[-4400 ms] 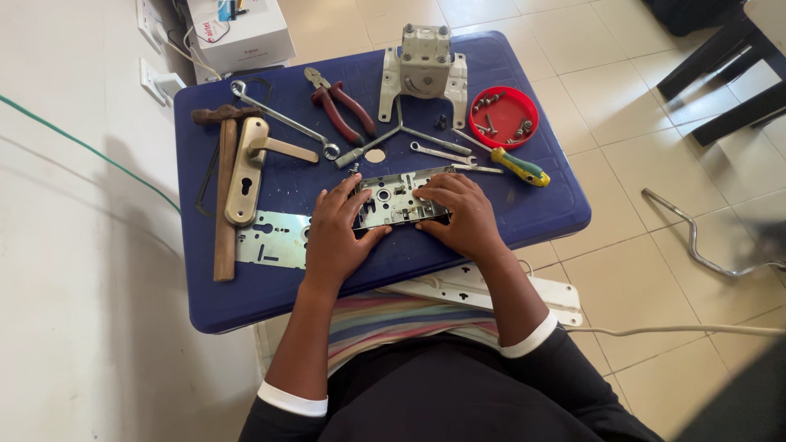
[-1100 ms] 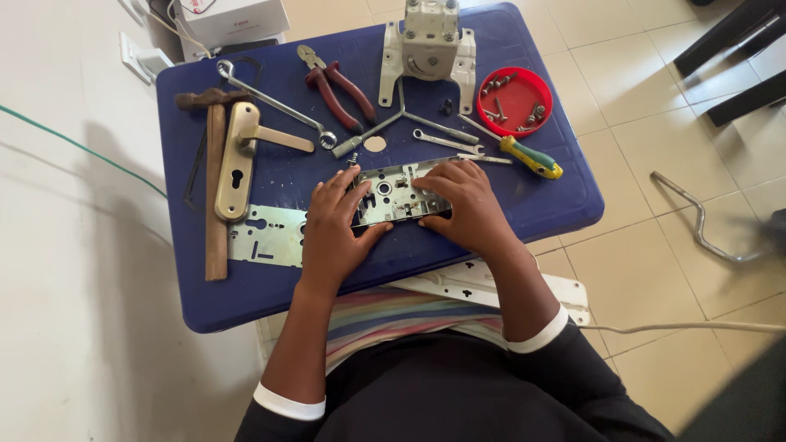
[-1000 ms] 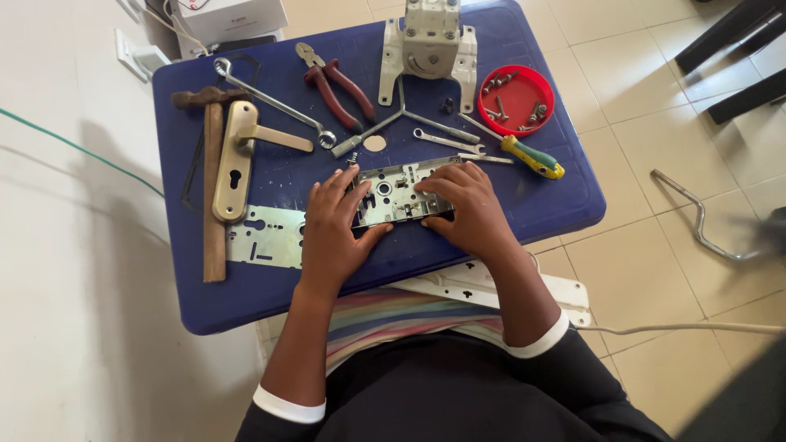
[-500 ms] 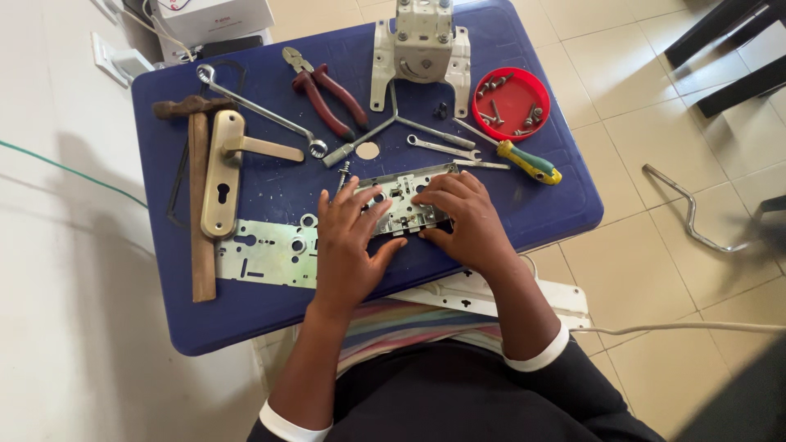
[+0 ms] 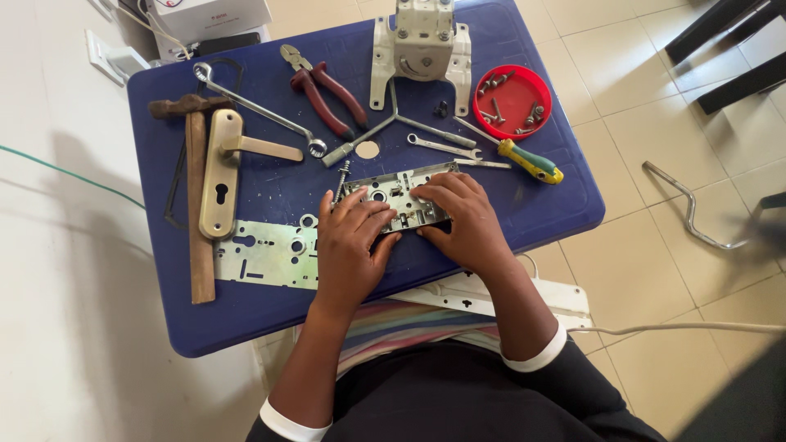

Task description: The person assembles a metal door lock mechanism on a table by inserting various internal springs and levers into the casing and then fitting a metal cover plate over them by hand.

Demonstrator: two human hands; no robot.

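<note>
An open metal lock case [image 5: 395, 193] lies on the blue plastic table [image 5: 540, 217], its inner parts showing. My left hand [image 5: 348, 245] rests on its left end, fingers spread over the mechanism. My right hand [image 5: 463, 217] covers its right end, fingertips pressing on the parts inside. A flat silvery lock cover plate [image 5: 262, 254] lies just left of my left hand. A loose screw [image 5: 341, 180] lies beside the case's upper left corner.
A brass door handle on its plate [image 5: 223, 168], a wooden-handled hammer [image 5: 195, 196], a ring spanner [image 5: 254, 110], red pliers [image 5: 327, 90], a yellow-green screwdriver [image 5: 528, 160], a red bowl of screws [image 5: 512, 100] and a cream metal bracket [image 5: 422, 41] lie on the table. White tiled floor surrounds it.
Both hands have stayed on the lock case with only small finger shifts. The view has drifted so the table sits slightly further right.
</note>
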